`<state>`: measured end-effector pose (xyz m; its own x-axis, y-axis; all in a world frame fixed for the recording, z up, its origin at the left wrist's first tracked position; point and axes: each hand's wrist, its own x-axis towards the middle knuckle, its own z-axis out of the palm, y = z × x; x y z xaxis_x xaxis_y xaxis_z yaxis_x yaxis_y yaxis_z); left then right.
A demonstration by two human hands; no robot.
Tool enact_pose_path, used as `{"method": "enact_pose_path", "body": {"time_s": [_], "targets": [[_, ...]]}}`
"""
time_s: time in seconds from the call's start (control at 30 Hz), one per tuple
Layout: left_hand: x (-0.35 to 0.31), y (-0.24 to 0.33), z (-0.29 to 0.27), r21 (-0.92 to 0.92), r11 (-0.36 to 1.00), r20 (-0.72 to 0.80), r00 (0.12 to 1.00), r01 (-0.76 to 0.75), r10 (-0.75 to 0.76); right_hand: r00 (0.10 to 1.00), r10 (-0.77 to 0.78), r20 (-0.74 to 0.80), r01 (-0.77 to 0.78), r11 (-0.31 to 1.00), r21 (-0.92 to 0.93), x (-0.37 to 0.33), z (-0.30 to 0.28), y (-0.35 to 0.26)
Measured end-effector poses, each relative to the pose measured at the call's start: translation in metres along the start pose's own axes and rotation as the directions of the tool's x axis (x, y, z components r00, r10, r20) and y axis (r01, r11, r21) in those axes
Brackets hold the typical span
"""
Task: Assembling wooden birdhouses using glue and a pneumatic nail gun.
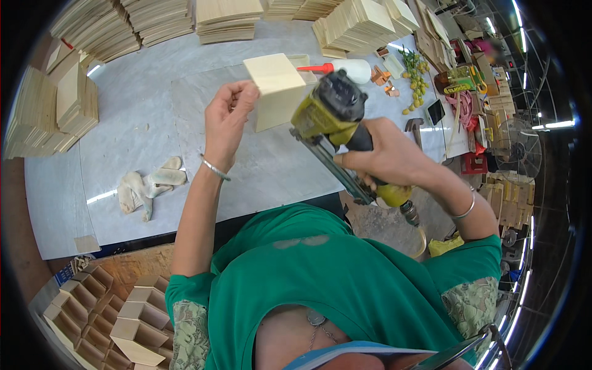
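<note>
One hand (227, 117) pinching panel (275, 73), other (388, 148) gripping nailer (322, 114)

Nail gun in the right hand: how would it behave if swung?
The nail gun is probably heavy toward its bulky front. Its solid-looking housing and straight magazine suggest little flex. The hose at the handle end could tug as it moves.

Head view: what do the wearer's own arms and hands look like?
Left hand: ungloved, silvery bangle at the wrist. Right hand: ungloved, thin silvery band at the wrist. Short green sleeves with pale, lace-like patterned panels.
</note>
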<state>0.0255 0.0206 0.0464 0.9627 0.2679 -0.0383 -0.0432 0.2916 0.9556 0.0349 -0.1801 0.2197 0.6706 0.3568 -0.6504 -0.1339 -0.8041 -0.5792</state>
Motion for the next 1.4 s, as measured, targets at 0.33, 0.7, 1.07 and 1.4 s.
{"method": "enact_pose_path", "body": {"time_s": [0.33, 0.7, 1.07, 1.4], "targets": [[0.020, -0.023, -0.019, -0.097, 0.969, -0.127, 0.963, 0.228, -0.239, 0.972, -0.066, -0.225, 0.097, 0.987, 0.128, -0.024, -0.023, 0.011], [0.023, -0.013, -0.010, -0.202, 0.922, -0.111, 0.928, 0.330, -0.356, 0.977, 0.006, -0.212, 0.048, 0.968, 0.245, -0.020, -0.019, 0.038], [-0.024, -0.006, 0.013, -0.070, 0.992, 0.037, 0.994, 0.107, -0.104, 0.974, -0.133, -0.185, 0.184, 0.937, 0.295, -0.016, -0.008, 0.024], [-0.042, -0.024, 0.017, 0.342, 0.803, -0.006, 0.853, -0.488, 0.522, 0.973, -0.178, -0.149, 0.211, 0.945, 0.249, -0.010, -0.004, 0.023]]}}
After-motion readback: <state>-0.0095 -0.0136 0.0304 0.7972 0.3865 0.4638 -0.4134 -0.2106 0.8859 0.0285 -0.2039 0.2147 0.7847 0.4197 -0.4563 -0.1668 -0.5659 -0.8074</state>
